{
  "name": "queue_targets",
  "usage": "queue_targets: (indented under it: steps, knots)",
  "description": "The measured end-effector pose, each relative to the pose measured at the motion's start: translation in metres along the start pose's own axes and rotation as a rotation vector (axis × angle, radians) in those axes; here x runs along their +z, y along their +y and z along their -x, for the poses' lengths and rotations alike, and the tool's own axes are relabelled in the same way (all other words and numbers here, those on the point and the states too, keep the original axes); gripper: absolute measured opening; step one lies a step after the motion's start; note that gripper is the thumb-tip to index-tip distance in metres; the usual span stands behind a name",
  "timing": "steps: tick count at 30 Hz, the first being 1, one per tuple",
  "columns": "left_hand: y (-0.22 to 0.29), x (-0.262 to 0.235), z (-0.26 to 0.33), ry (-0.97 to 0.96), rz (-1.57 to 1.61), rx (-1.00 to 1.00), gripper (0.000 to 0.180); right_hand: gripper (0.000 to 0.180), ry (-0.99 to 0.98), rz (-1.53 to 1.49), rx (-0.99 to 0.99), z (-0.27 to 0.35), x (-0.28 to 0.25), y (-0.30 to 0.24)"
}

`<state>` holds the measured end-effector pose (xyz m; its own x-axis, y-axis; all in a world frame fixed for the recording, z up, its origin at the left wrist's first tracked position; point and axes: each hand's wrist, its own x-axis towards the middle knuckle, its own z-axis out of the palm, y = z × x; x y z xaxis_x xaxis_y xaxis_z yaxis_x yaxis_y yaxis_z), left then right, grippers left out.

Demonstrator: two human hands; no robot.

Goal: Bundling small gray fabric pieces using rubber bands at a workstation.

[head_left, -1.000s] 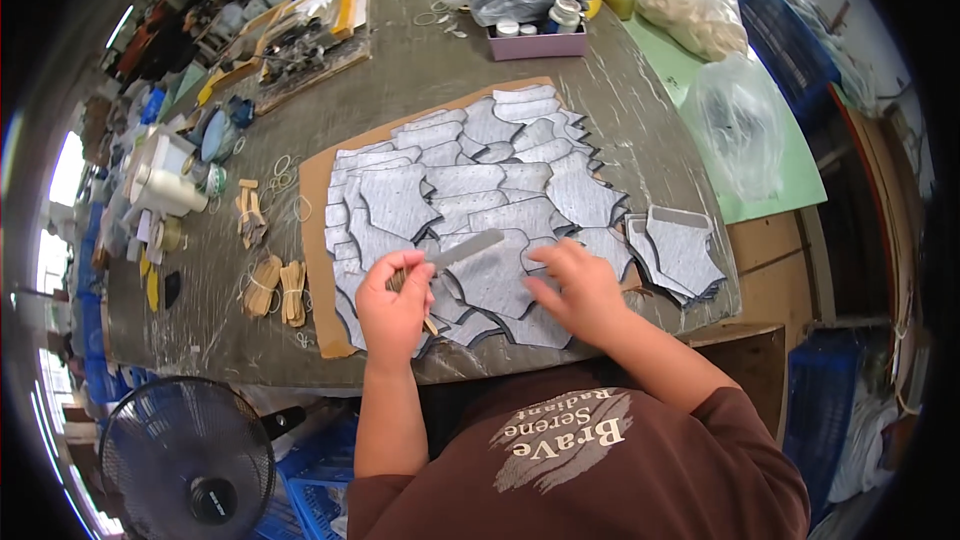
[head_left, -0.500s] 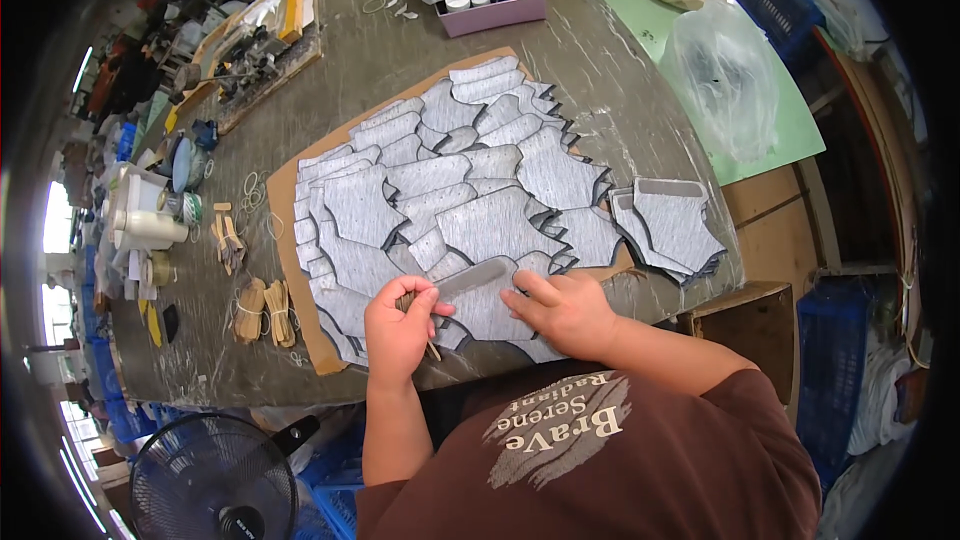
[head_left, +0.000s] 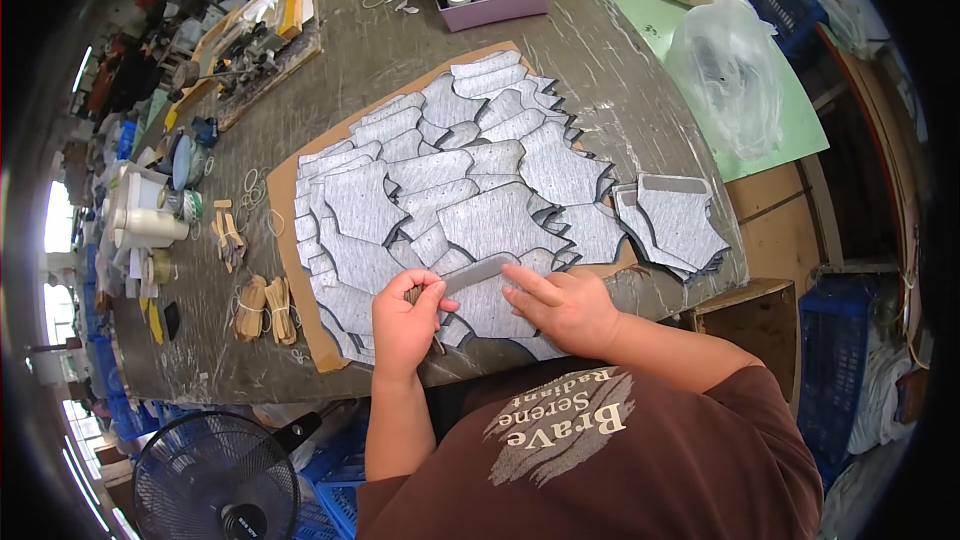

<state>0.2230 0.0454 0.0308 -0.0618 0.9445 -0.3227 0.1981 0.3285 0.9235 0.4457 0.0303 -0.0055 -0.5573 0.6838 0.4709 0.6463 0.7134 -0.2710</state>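
Note:
Grey speckled shoe-upper pieces (head_left: 500, 220) with dark edges lie overlapped on a brown cardboard sheet (head_left: 326, 348). In front of me is one such piece (head_left: 482, 305) with a smooth dark grey band (head_left: 478, 274) along its far edge. My left hand (head_left: 405, 325) is closed at the left end of that band, pinching what looks like thin brown strips; their ends show above and below the fingers. My right hand (head_left: 568, 310) lies on the piece's right side, fingers stretched out, fingertips on the band's right end. It grips nothing.
Two tied bundles of brown strips (head_left: 265, 308) lie at left, with loose rubber bands (head_left: 254, 183) beyond. More cut pieces (head_left: 668, 225) sit at right. A purple box (head_left: 495, 10) with jars is at the far side. A black fan (head_left: 215, 480) stands at lower left.
My left hand has shifted slightly right, and more of the brown strips shows above its fingers. My right fingers have straightened and lie flatter along the piece.

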Motion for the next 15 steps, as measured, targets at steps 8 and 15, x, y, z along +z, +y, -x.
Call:
queue_targets:
  steps: [8, 15]
  knots:
    - [0.008, 0.009, 0.002, 0.081, -0.120, 0.013, 0.005, 0.028, -0.106, 0.066, 0.007, -0.001, -0.006, -0.001]
    - [-0.002, 0.013, 0.003, 0.265, -0.618, 0.545, 0.005, 0.033, -0.071, -0.026, 0.128, -0.001, -0.006, -0.002]
